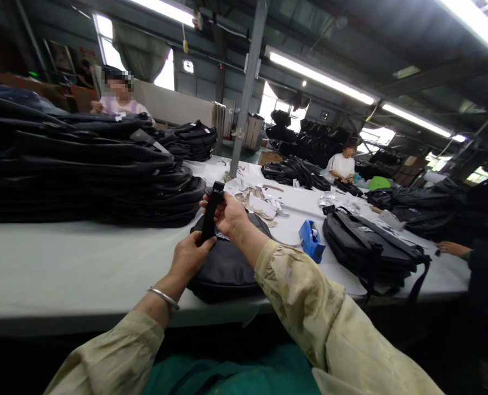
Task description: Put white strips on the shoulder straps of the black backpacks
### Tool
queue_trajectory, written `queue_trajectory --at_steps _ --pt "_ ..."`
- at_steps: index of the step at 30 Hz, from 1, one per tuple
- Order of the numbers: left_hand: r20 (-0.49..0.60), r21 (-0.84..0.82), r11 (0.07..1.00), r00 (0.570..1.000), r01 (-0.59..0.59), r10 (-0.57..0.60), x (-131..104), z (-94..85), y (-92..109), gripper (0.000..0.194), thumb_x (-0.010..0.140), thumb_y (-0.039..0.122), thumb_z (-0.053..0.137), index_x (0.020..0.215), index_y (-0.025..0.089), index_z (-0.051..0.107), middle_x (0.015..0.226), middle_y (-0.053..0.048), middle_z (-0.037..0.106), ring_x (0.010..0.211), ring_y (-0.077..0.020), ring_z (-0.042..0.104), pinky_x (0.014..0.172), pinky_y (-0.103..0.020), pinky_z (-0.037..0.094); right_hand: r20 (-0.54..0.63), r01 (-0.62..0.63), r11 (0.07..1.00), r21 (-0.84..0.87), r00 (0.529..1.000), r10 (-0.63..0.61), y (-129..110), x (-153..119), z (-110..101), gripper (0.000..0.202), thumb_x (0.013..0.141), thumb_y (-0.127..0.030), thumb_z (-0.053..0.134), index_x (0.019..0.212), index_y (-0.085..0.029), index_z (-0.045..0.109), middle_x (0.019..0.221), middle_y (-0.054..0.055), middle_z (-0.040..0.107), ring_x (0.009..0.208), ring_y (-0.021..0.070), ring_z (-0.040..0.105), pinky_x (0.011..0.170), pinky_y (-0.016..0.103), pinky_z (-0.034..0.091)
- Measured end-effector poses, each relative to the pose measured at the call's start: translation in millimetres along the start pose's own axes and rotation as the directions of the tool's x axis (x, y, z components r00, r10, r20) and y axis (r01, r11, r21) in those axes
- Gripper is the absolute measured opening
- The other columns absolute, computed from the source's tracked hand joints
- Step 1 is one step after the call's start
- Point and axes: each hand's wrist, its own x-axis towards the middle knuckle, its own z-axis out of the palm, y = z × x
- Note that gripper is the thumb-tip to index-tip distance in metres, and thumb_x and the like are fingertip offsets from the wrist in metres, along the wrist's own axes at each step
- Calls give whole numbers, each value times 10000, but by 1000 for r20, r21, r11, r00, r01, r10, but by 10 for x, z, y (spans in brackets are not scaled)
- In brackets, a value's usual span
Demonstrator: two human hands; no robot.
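A black strap (209,217) stands raised between my hands, with a dark buckle-like piece (218,187) at its top end. My left hand (189,253) pinches the strap's lower end between thumb and fingers. Higher up, my right hand (227,213) grips the strap near its top, its fingers partly hidden behind it. Right below lies a black bag (231,269) on the white table (83,269), close to the front edge. My forearms cover parts of the bag.
Stacked black bags (83,170) rise at the left. A blue tape dispenser (312,241) and more black bags (367,247) stand to the right. Paper scraps (262,203) lie behind, near a metal post (248,88). A co-worker's hand (453,249) reaches in at far right; two people work farther back.
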Motion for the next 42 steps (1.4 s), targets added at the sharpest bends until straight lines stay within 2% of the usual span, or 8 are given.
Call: queue_trajectory --at_steps 5,11,17,20,28,32,36,42 --pt "81 -12 1000 996 -25 26 -101 -153 -200 312 855 491 549 676 256 651 631 -6 676 625 -211 613 634 -294 420 -44 45 999 -29 998 -46 -125 112 18 370 1018 -382 357 949 -157 642 708 43 719 642 174 706 570 247 541" --pt "256 72 997 966 13 -31 -100 -301 -460 348 792 515 559 558 264 614 554 -13 643 575 -224 582 588 -310 399 -172 68 998 19 983 -63 -239 266 27 213 1004 -292 413 965 -155 572 652 16 676 551 161 664 617 312 588" --pt "365 4 989 921 148 -139 131 -317 -281 306 545 511 753 451 268 591 501 -9 593 604 -253 582 570 -306 434 -122 98 995 31 988 -94 -317 295 -51 213 1004 -275 405 943 -153 569 615 9 647 619 187 681 645 365 616" --pt "423 -89 983 900 161 -109 207 -350 -199 285 449 466 820 470 267 617 556 -14 633 674 -269 612 619 -299 473 -169 137 989 63 978 -125 -403 287 -119 180 999 -223 414 912 -159 558 579 -21 611 613 169 666 669 364 623" --pt "599 47 991 790 128 -130 197 -446 -257 416 546 623 725 525 221 621 583 -11 576 690 -241 557 648 -297 446 -362 216 974 69 915 -177 -398 349 -178 104 937 -128 520 840 -166 516 550 -62 553 558 132 621 666 331 620" --pt "572 152 984 803 97 -168 217 -384 -209 476 584 658 671 487 208 551 524 16 456 587 -173 433 570 -278 345 -296 190 973 134 944 -143 -406 418 -145 99 964 -177 513 867 -159 523 606 -40 605 578 132 627 670 343 620" --pt "553 106 988 819 116 -155 250 -373 -277 486 591 633 710 488 206 503 515 41 392 561 -145 378 543 -271 301 -246 145 976 162 964 -103 -480 457 -164 98 984 -200 495 903 -163 539 619 -45 609 590 132 626 687 351 618" --pt "483 -158 951 861 264 -158 235 -339 -567 453 533 559 832 736 182 681 702 -4 632 729 -206 587 690 -294 464 -252 172 956 239 961 -110 -564 474 -205 149 1007 -146 423 957 -157 563 631 -55 604 579 116 606 750 359 612"
